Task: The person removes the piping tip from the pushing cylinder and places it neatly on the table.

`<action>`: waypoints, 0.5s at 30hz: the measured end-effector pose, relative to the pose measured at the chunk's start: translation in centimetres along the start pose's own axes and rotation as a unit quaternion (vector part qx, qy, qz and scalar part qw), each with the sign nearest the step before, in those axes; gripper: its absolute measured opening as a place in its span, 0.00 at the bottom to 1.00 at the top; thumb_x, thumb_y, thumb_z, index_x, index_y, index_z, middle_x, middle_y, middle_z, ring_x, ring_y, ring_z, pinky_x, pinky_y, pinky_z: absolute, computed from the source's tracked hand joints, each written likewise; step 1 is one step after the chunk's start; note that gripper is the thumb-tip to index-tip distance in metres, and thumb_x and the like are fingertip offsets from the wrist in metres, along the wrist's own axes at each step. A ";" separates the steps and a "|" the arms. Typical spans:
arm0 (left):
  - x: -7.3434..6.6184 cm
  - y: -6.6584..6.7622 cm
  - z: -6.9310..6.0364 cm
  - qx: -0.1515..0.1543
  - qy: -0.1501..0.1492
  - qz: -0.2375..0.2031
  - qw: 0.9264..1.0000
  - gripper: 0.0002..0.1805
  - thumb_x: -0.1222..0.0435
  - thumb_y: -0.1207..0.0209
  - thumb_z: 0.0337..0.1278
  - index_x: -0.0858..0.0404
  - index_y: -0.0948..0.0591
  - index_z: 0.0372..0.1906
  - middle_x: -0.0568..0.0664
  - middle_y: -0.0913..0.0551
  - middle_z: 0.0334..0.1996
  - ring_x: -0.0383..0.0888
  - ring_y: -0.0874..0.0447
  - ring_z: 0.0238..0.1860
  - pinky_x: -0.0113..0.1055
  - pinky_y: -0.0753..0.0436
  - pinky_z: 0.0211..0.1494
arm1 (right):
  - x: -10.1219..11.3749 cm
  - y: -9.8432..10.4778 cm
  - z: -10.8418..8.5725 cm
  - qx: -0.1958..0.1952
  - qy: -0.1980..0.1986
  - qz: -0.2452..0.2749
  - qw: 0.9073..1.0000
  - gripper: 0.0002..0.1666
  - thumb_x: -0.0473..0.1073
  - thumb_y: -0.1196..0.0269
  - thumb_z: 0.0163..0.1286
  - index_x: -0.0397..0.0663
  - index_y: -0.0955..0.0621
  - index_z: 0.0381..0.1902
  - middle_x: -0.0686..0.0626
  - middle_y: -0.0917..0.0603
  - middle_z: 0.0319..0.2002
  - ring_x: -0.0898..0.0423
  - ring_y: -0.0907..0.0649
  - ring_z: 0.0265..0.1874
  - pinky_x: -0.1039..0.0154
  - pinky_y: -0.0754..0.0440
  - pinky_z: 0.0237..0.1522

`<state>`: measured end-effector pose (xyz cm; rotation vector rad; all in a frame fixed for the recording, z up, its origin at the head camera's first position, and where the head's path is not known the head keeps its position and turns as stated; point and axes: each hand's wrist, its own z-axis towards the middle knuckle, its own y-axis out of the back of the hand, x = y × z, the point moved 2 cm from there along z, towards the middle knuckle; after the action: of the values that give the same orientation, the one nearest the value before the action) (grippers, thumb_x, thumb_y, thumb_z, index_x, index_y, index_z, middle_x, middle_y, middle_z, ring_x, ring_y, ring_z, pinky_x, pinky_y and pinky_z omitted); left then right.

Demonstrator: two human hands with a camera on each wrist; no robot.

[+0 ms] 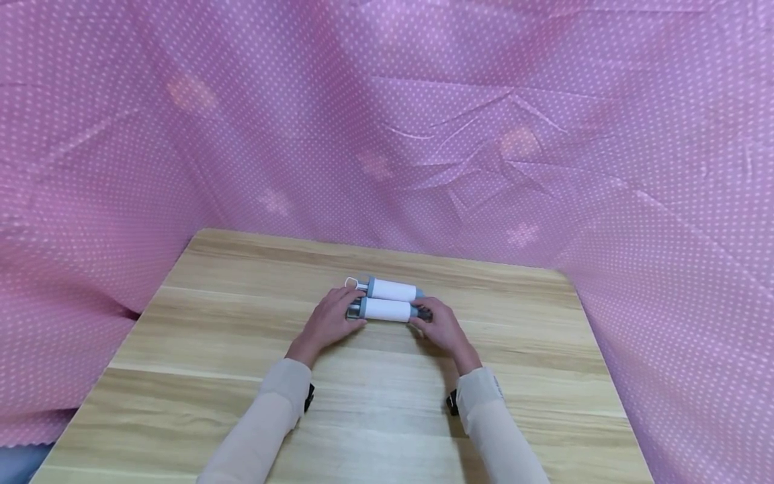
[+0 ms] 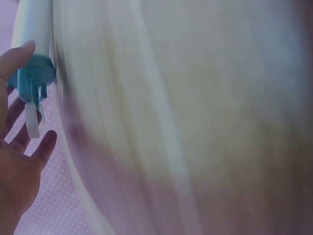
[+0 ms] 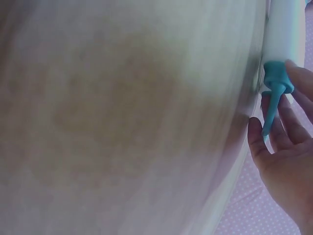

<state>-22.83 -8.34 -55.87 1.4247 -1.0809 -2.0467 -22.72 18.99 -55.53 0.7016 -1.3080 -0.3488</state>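
Two white, syringe-like tubes with blue-grey ends lie side by side across the table. My left hand [image 1: 331, 317] grips the left end of the nearer tube [image 1: 387, 310], where a plunger handle sticks out. At its right end, my right hand [image 1: 441, 325] holds the same tube between thumb and fingers. The farther tube [image 1: 393, 290] lies just behind, its white ring handle [image 1: 351, 283] pointing left. In the left wrist view, the thumb presses near the teal collar [image 2: 41, 71]. The right wrist view shows a thin teal nozzle [image 3: 274, 110] above my fingers.
The wood-grain table [image 1: 375, 403] extends around both arms. Pink dotted cloth [image 1: 387, 134] hangs behind it and along both sides. A black strap piece [image 1: 452, 403] shows by the right sleeve, and another [image 1: 309, 397] by the left.
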 end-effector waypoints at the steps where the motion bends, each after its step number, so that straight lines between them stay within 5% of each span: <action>1: 0.0 0.0 0.0 0.000 0.001 -0.003 1.000 0.34 0.55 0.27 0.54 0.57 0.23 0.66 0.55 0.25 0.67 0.55 0.29 0.65 0.55 0.29 0.68 | 0.0 0.0 0.0 0.003 -0.002 0.001 1.000 0.22 0.36 0.28 0.64 0.38 0.17 0.56 0.40 0.16 0.52 0.44 0.17 0.51 0.47 0.20 0.57; 15: 0.3 -0.1 0.4 0.003 0.019 -0.028 0.999 0.29 0.56 0.26 0.55 0.56 0.22 0.61 0.50 0.20 0.61 0.52 0.28 0.64 0.53 0.28 0.67 | 0.2 0.1 0.3 0.027 -0.023 0.014 0.999 0.21 0.33 0.29 0.65 0.40 0.17 0.56 0.42 0.15 0.52 0.48 0.17 0.51 0.51 0.19 0.57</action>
<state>-23.25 -8.31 -56.06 1.5073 -1.0423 -2.0480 -22.95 18.86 -55.34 0.7245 -1.3728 -0.3098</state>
